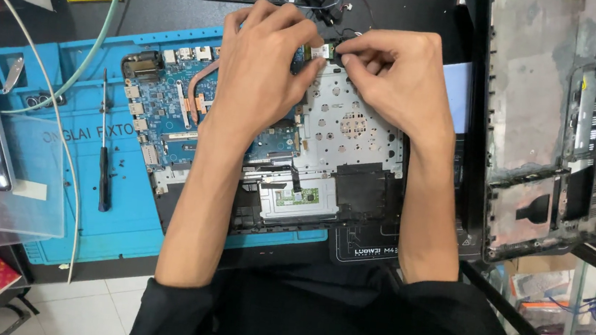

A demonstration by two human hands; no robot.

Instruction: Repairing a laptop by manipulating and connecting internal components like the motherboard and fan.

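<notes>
A small white wireless card (321,50) is being pinched at the far edge of an opened laptop chassis (349,132) (blue mainboard and copper heat pipe exposed), which is lying flat.

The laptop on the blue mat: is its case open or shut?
Open: the laptop shows its bare blue circuit board, and its bottom cover lies apart at the right.

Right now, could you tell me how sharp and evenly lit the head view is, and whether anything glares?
Head view: left hand, right hand and the opened laptop are sharp and evenly lit; soft glare on the clear plastic sheet; the glass shelf at lower right looks blurred.
</notes>
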